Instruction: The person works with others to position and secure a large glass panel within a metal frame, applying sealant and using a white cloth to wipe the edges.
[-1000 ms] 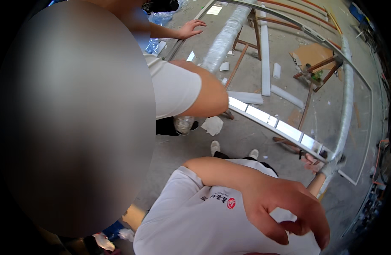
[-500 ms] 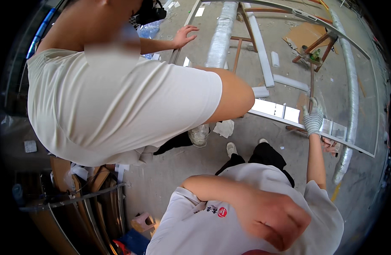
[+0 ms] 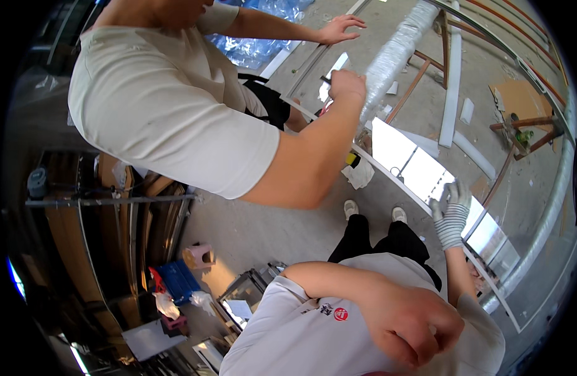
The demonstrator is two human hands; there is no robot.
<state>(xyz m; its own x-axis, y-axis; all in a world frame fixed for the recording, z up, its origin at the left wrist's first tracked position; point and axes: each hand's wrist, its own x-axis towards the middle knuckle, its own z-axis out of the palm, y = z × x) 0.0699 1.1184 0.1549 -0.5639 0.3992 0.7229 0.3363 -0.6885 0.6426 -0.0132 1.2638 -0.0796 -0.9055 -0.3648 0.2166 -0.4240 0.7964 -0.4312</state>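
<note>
My left hand (image 3: 417, 326), bare, is closed in a fist in front of my chest; whatever is inside the fingers is hidden. My right hand (image 3: 452, 216), in a grey striped glove, rests on the near edge of a large glass panel in a thin metal frame (image 3: 392, 173). Its fingers are spread over the glass beside the frame bar. To the left a co-worker leans over the same panel. One co-worker's hand (image 3: 343, 29) lies flat at the frame's far left bar; the other hand (image 3: 348, 86) is closed around a dark-tipped tool, mostly hidden.
Wrapped rolls (image 3: 398, 53) and a wooden trestle (image 3: 529, 131) support or stand under the panel. White strips (image 3: 452, 94) and cardboard (image 3: 520, 94) lie on the floor. A rack of boards (image 3: 106, 238) stands left, near a blue bin (image 3: 178, 280) and metal frame pieces (image 3: 247, 291).
My view has swung, so the panel sits lower and more slanted. The co-worker's arm has shifted, and the hand with the tool now shows. My gloved hand stays at the panel's edge.
</note>
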